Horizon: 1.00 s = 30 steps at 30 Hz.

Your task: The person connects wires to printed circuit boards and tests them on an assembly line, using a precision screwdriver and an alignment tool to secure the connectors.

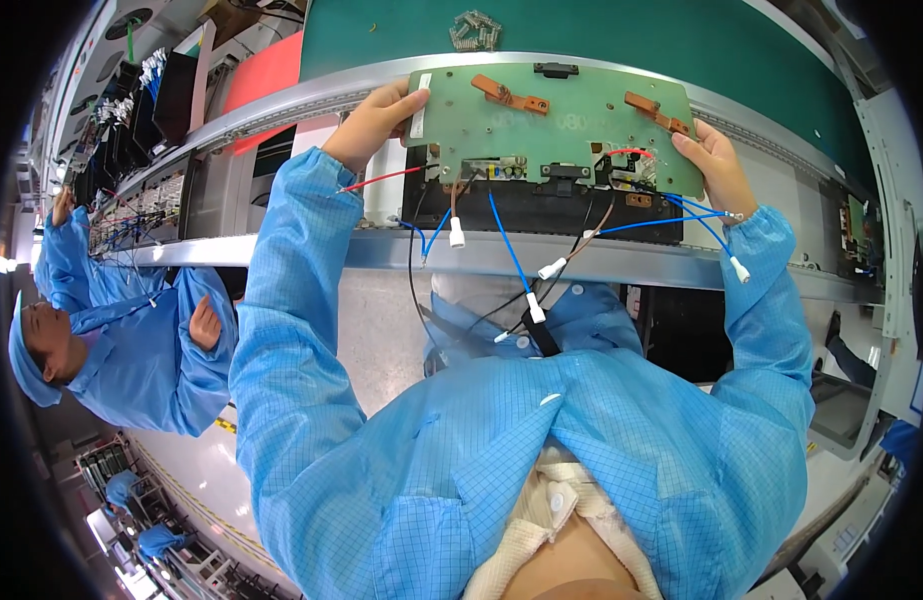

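Note:
Between my two hands I hold a wide green circuit board (571, 115) by its ends, over the conveyor rail. My left hand (379, 120) grips its left end, thumb on top beside a white strip. The right end is in my right hand (716, 165), thumb lying on the near corner. Two copper-coloured bars (511, 97) and black connectors (556, 70) are fixed on the board. Below its near edge shows a black base (541, 215). Blue wires (508, 245), red, brown and black wires with white plugs (552, 268) hang toward me over the rail.
A small heap of metal parts (476, 31) lies on the green mat (621, 35) beyond the rail (251, 120). At left, a red sheet (266, 90) lies by black bins of cables (181, 95). A co-worker (131, 330) in blue is at the line on my left.

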Each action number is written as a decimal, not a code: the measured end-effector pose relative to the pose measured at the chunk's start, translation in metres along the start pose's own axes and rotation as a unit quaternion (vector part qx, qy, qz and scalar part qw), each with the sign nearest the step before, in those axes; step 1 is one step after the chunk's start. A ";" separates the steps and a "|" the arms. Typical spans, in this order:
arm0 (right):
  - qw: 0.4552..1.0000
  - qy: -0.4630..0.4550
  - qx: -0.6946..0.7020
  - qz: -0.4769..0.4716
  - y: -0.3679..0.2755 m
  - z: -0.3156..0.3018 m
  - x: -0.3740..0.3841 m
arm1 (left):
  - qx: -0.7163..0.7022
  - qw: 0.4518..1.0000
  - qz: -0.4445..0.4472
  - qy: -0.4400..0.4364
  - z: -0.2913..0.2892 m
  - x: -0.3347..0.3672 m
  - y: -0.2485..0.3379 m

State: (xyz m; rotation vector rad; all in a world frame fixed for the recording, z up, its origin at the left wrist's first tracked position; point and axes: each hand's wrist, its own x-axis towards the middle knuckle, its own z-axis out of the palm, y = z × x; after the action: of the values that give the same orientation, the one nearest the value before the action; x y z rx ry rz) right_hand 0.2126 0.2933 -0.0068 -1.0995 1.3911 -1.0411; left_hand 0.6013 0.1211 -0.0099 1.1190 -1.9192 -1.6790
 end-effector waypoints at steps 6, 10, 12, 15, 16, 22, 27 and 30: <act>0.998 -0.014 0.062 0.006 0.015 -0.006 0.010 | 0.015 0.999 -0.028 -0.010 -0.004 0.004 -0.010; 0.998 0.001 0.067 0.014 0.013 -0.001 0.004 | 0.013 0.999 -0.041 -0.001 0.000 0.000 -0.005; 0.999 -0.013 0.051 0.010 0.015 -0.005 0.004 | 0.019 0.999 -0.037 -0.006 0.000 0.002 -0.004; 0.998 0.004 0.065 0.015 0.020 -0.006 0.005 | 0.023 0.999 -0.048 -0.013 0.000 0.007 -0.007; 0.998 0.003 0.065 0.016 0.018 -0.006 0.004 | 0.024 0.998 -0.048 -0.013 0.000 0.008 -0.007; 0.998 0.027 0.057 -0.007 0.024 0.001 0.006 | 0.037 0.998 -0.041 -0.002 -0.001 0.016 -0.013; 0.999 0.013 0.040 0.009 0.013 0.005 0.001 | 0.038 0.999 -0.037 0.002 -0.002 0.017 -0.015; 0.998 0.043 0.056 -0.003 0.024 0.003 0.007 | 0.015 1.000 -0.025 -0.002 0.003 0.018 -0.012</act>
State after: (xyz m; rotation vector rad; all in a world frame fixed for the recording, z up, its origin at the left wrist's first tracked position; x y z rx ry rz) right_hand 0.2128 0.2916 -0.0313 -0.9877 1.3805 -1.1667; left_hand 0.5913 0.1101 -0.0258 1.1853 -1.9406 -1.6846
